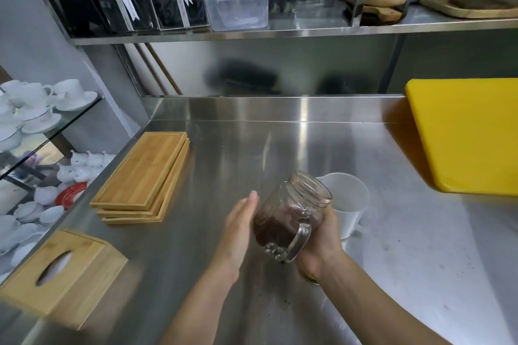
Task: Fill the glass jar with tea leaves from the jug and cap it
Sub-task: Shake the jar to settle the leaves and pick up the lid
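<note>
Glass jar (291, 213) with a handle on its side sits low in the middle of the frame, tipped so its open mouth points up and to the right. It has no lid on. Dark tea leaves (276, 225) fill about the lower half of it. Just behind it, a white jug (349, 202) stands on the shiny metal table (224, 154); what is inside the jug cannot be seen. A few dark crumbs lie on the table near the bottom of the frame.

The right hand (322, 244) is wrapped around the right side and bottom of the jar and holds it up off the table. The left hand (238, 230) is flat, fingers straight, with its palm against the left side of the jar, not gripping it. A small round brownish thing (309, 278) peeks out under the right wrist; it is too hidden to tell what it is.
</note>
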Tool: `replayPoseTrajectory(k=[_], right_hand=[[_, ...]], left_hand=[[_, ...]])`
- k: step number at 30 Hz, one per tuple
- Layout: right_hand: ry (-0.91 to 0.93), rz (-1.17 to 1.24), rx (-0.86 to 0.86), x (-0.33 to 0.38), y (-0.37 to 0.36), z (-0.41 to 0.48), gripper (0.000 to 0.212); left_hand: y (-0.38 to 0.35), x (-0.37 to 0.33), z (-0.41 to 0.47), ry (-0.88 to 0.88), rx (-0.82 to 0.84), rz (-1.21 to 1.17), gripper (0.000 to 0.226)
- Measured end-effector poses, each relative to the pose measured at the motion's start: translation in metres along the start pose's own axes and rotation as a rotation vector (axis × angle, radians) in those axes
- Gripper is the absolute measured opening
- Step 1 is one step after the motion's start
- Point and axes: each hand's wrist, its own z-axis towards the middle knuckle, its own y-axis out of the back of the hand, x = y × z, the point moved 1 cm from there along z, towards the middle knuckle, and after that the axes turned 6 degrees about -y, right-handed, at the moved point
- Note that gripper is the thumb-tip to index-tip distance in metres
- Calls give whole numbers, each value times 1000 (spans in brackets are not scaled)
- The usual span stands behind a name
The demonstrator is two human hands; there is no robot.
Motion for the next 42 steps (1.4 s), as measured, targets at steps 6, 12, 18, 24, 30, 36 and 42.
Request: replayPoseTrajectory(k=[6,12,18,24,30,36,42], right_hand=[[57,-80,6,3,5,0,44],[-31,-88,19,-9,3,-2,46],[30,-65,-5,-8,9,-3,46],[35,-141,-105,-13,15,-6,43],[165,-347,-175,-18,18,-3,43],[162,-516,-188,-24,20,4,48],[175,-590,-152,-30,19,15,44]], left_hand=[[31,1,14,-243,-632,-117,25],[-24,14,3,-265,-54,63,53],[18,-2,11,-373,-461,-145,41],[-45,21,-11,-116,-111,-325,44],[-36,46,-4,112,-85,-616,50],[-29,65,2,105,-123,-625,51],[-20,75,7,127,-175,-597,52]])
